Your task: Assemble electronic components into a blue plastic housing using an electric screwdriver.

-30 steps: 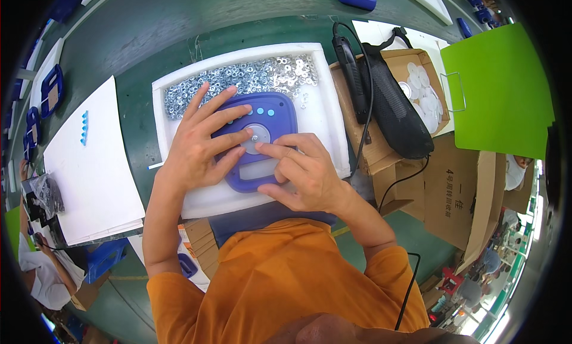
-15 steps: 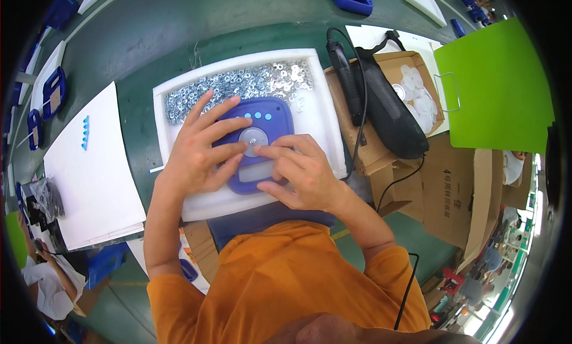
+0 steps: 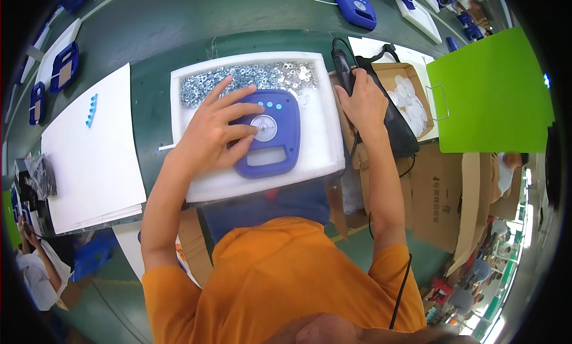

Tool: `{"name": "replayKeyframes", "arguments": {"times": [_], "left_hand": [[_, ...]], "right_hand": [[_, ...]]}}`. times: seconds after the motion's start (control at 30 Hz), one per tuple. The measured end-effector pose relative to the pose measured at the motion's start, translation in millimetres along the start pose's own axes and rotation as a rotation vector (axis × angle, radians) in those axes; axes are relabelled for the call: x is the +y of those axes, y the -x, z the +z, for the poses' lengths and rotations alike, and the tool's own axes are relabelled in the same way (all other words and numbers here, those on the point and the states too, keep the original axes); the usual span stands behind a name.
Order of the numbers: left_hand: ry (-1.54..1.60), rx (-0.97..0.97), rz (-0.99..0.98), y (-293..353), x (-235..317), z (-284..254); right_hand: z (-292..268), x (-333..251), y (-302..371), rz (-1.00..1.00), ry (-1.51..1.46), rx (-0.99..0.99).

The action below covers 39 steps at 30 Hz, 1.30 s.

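A blue plastic case [image 3: 290, 141] with a rectangular handle opening lies in a white foam tray [image 3: 325, 147]. At its middle sits a clear round disc [image 3: 264, 128] with a small metal part at the centre; light-blue dots line its top. My left hand [image 3: 217, 129] spreads its fingers over the case's left side, fingertips at the disc. To the right, my right hand [image 3: 366, 103] closes round a slim black corded electric screwdriver [image 3: 341, 64], whose lower part is hidden behind the fingers. A black mesh pouch [image 3: 400, 129] lies beside that hand.
Many metal washers or nuts [image 3: 232, 79] fill the tray's far side. A cardboard box [image 3: 426, 88] holds white discs [image 3: 410, 103]. White sheets [image 3: 89, 159] lie at left, a green board [image 3: 488, 94] stands at right. Another blue case [image 3: 356, 10] sits farther back.
My right hand has left the disc and moved right and away from me, onto the black screwdriver. My left hand stays on the case. The view has shifted slightly.
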<state>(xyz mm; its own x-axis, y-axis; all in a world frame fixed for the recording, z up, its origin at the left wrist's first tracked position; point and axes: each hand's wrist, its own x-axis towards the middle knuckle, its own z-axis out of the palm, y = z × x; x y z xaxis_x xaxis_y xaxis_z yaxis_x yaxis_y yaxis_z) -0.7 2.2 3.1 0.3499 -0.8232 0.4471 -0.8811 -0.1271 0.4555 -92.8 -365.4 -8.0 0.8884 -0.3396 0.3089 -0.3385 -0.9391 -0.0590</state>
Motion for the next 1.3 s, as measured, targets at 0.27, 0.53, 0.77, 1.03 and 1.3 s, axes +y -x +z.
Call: {"name": "replayKeyframes", "arguments": {"times": [0.27,0.53,0.77,1.03,1.3], "left_hand": [[0.031,0.043,0.013,9,-7,6],[0.033,0.077,0.041,10,-14,8],[0.029,0.119,0.060,12,-17,12],[0.060,0.138,0.064,14,-17,14],[0.057,0.129,0.066,14,-17,16]], "right_hand": [[-34,1,-10,0.244,-0.384,0.051],[-109,-54,32,0.201,-1.730,0.388],[-88,-127,42,-0.041,-1.868,0.207],[-75,-175,38,-0.181,-1.801,0.166],[-58,-180,37,-0.206,-1.734,0.054]]}}
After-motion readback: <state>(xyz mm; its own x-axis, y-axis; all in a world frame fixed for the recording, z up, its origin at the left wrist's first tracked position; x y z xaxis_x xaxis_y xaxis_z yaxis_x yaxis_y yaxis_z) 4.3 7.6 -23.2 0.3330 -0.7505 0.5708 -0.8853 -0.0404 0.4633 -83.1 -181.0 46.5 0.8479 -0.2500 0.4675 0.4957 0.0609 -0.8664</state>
